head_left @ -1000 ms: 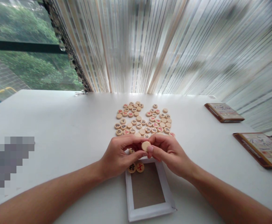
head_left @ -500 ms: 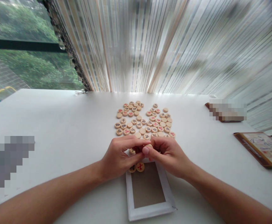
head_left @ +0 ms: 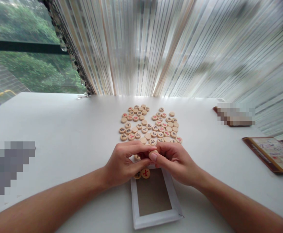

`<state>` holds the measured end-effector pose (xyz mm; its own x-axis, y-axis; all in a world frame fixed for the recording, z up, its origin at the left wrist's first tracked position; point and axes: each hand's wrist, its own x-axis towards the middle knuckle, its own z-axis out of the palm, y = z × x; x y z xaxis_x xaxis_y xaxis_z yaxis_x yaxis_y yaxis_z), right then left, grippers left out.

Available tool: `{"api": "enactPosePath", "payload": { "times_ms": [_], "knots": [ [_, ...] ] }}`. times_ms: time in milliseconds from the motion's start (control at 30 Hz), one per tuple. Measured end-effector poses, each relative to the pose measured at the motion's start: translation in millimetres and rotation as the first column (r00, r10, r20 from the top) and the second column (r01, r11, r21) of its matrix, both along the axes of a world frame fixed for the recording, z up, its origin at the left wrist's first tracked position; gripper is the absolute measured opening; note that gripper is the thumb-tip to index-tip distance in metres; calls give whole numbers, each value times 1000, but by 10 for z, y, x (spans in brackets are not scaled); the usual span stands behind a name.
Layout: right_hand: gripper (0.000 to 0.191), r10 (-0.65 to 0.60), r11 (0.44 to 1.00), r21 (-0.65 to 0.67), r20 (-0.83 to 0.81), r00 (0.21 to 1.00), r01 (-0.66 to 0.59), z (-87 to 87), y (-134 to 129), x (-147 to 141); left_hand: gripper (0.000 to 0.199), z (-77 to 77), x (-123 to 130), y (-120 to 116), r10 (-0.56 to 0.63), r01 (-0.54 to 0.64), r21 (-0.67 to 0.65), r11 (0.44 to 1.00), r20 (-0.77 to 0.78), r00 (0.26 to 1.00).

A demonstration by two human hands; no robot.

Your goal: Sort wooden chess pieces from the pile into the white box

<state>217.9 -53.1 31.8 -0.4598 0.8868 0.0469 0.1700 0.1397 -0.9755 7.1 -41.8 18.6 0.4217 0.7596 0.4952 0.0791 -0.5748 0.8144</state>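
Observation:
My left hand and my right hand meet above the far end of a shallow white box. Their bent fingers close around a round wooden xiangqi piece, mostly covered by the fingertips. My right thumb presses on its near side. Inside the box, at its far left corner, lie a red-marked piece and a black-marked piece, the latter partly behind my left hand. Another piece shows through the gap in my left hand. Beyond my fingers several loose xiangqi pieces are spread out, some face down.
All of this is on a white table. On the right lie a brown-edged board or booklet and, farther back, a similar brown-edged item, partly blurred out. A string curtain hangs behind the table's far edge.
My right thumb has shifted slightly over the piece between my fingers, and the piece's visible edge has turned a little. Both hands otherwise stay in place, and the spread pieces have not moved.

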Motion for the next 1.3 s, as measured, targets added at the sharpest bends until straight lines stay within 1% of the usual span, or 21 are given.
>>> {"api": "enactPosePath", "payload": {
  "times_ms": [267,367,467,567,667,733,767,833,900,1067,1167,1300],
  "knots": [
    [40,21,998,52,12,1000,-21,-7,-2,22,28,-11,-7,7,-19,19,6,1000,28,999],
    [36,24,992,122,10,1000,-25,-35,7,42,29,-18,1,14,-40,39,17,999,54,998],
    [34,2,978,211,23,1000,-7,-53,15,56,30,-24,14,15,-46,45,8,999,87,995],
    [30,-25,966,258,25,999,17,-51,20,57,31,-28,21,6,-49,51,-18,999,95,994],
    [27,-43,951,306,32,999,32,-35,22,51,36,-35,22,-3,-55,69,-100,993,129,990],
    [20,-62,930,366,56,996,37,-17,25,48,30,-38,22,-4,-53,73,-140,987,145,988],
    [15,-75,915,402,74,994,39,-8,27,48,24,-39,23,-3,-45,65,-139,988,141,989],
    [5,-98,885,464,105,990,38,9,31,46,14,-37,24,5,-13,25,-97,995,125,992],
    [4,-109,868,495,110,988,41,18,33,44,12,-37,26,16,26,-18,-62,998,127,992],
    [15,-127,867,490,45,991,89,1,33,40,17,-42,22,51,58,-45,-80,996,175,983],
    [15,-135,878,465,19,991,111,-19,33,40,17,-50,19,67,69,-48,-105,993,205,976],
    [13,-138,899,417,-31,990,138,-45,35,37,12,-70,21,77,69,-23,-196,980,231,970]
  ]
}}
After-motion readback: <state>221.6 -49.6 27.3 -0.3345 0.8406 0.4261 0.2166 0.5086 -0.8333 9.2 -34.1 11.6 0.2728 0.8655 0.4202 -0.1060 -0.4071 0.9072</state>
